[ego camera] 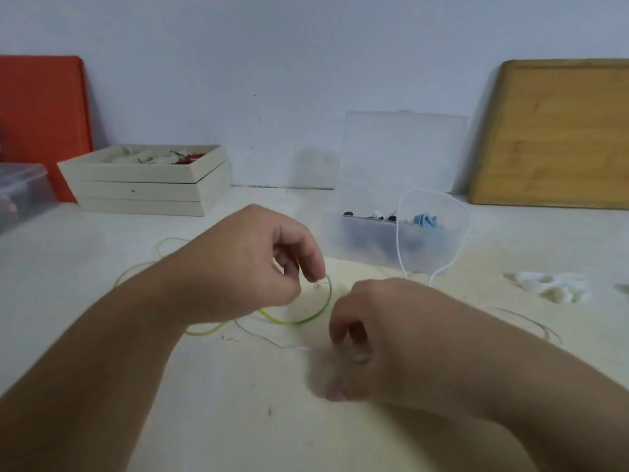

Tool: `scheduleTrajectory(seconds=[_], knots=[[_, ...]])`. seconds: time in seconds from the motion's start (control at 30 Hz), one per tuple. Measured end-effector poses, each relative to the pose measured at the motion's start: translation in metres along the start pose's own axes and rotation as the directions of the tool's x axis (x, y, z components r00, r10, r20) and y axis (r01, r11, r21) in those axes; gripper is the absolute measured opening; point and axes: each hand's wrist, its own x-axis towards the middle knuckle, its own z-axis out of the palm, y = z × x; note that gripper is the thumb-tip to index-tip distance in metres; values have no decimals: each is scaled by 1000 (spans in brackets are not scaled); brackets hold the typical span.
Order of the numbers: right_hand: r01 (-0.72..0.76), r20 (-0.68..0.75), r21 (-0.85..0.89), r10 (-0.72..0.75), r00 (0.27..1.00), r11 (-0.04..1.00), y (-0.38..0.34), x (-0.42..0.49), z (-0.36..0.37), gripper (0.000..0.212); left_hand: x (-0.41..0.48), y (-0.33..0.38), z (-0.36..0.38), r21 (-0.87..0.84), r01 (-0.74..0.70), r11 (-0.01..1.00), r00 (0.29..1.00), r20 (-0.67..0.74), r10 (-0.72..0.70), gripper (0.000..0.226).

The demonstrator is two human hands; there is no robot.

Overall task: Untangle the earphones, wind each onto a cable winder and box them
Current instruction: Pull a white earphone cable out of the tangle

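The left hand's (pixel 252 264) fingers (pixel 311 264) are curled in narrow, thumb and forefinger pinching the green earphone cable (pixel 328 298) where its loop rises off the worktop (pixel 238 403). The right hand (pixel 377 335) is smeared by motion. Its fingers are bunched tight and pointing down, and they appear to pinch a thin strand of the white earphone cable (pixel 399 240), though the blur leaves the exact hold unsure. From there the green cable sprawls in loose loops leftward under the left forearm, while the white one arches up in a tall loop in front of the clear plastic box (pixel 374 247). The box stands open just beyond the hands, with its lid up and a blue cable winder (pixel 425 221) and some dark bits inside. White cable winders (pixel 551 287) lie unused to the right. By my reading the work is early: the two cables look nearly parted but are not wound, and winding both and boxing them remains. Behind stand stacked wooden trays (pixel 143 182), a red board (pixel 44 114) and a wooden board (pixel 558 131).
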Motion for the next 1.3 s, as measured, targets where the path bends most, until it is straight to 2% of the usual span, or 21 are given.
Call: scheduleTrajectory(seconds=[0.1,0.17,0.2,0.27,0.33,0.4,0.5,0.57,0.6,0.63,0.7,0.73,0.8,0.87,0.93,1.0,1.07,1.13,1.17,1.23,1.3], knots=[[1,28,-80,1,1000,997,6,7,10,4,-2,-2,3,8,42,999,969,243,-43,34],[-7,24,-94,9,1000,996,9,9,6,8,-2,-5,5,131,11,991,950,307,-51,40],[-12,-15,-48,12,1000,999,10,9,2,10,-2,-5,6,192,-1,981,949,311,-60,41],[-22,-106,260,51,993,965,14,7,-10,15,-2,-6,3,282,4,959,959,270,-83,38],[86,-278,657,135,951,749,20,4,-24,22,-2,-9,0,320,52,946,978,173,-112,30],[301,-453,848,299,840,436,38,3,-37,28,0,-13,-3,322,105,941,987,82,-138,24],[541,-542,828,464,701,151,66,0,-58,39,-1,-18,-7,315,167,934,985,-11,-172,21],[609,-547,791,513,661,59,86,-8,-70,41,-1,-20,-7,371,194,908,980,-28,-198,13],[597,-535,801,508,675,49,95,-12,-72,42,-2,-21,-7,411,203,889,977,-22,-213,8],[564,-507,824,520,687,58,99,-14,-74,43,-2,-22,-7,441,215,871,972,-12,-233,5],[522,-448,849,640,624,85,106,-15,-73,37,-1,-26,-8,455,244,856,961,2,-275,10],[467,-418,873,705,573,138,108,-14,-72,34,-1,-26,-9,443,257,859,957,7,-290,12],[196,-371,928,756,538,316,109,-8,-69,35,0,-24,-9,429,277,860,951,2,-308,14],[-38,-347,889,727,592,455,108,-8,-63,34,1,-20,-7,452,299,841,949,-53,-310,8],[-189,-339,776,651,679,602,100,-9,-57,26,0,-16,-7,536,337,774,941,-171,-290,5],[-226,-325,667,550,770,710,88,-12,-54,20,1,-17,-5,648,364,669,928,-311,-204,15],[-148,-305,612,403,863,777,75,-16,-55,19,4,-14,2,654,316,687,914,-405,-36,35],[-20,-236,639,220,947,769,63,-17,-58,28,6,-3,13,482,75,873,908,-395,140,58],[42,-195,678,125,973,734,58,-18,-58,33,6,7,21,310,-78,947,920,-344,189,67],[136,-152,733,-35,988,667,52,-16,-54,26,5,19,39,-104,-205,973,967,-174,185,73],[205,-224,717,-58,973,667,52,-16,-52,16,5,26,51,-333,-171,927,985,-50,164,47]])
